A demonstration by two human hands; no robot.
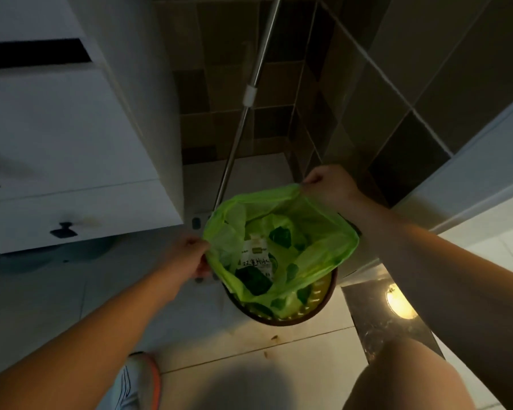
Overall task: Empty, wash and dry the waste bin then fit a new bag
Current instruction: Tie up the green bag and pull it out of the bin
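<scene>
— Tiled floor (293, 344) fills the lower frame, pale and glossy, w/ dark wall tiles (228, 84) up top centre. What else is big?

— White cabinet (60, 137) takes the whole upper left. Metal mop pole (249, 113) leans from top centre down behind the bin. A knee shows bottom right and a shoe (144, 377) bottom left.

— And the bin itself?

— Waste bin (323, 303) sits centre frame on the floor, round, brown rim, only its near-right arc visible. Green bag (317, 232) is still in it, mouth stretched wide open, covering most of the rim. Rubbish inside: a white packet (256, 255) w/ writing, plus darker scraps I can't ID.

— Hands?

— Left hand (190, 255) pinches the bag's edge at centre-left, fingers closed on the plastic. Right hand (326, 182) grips the far edge, above centre-right, fingers curled shut on it too. So they hold opposite sides of the mouth, bag between them.

— What does the next bit depend on?

— My read: emptying stage, early on. Bag hangs straight down from both hands into the bin, long axis vertical, so the pull should go straight up. Left hand's nearer the camera, right one is further back; both need to rise evenly or the load tips out.
</scene>
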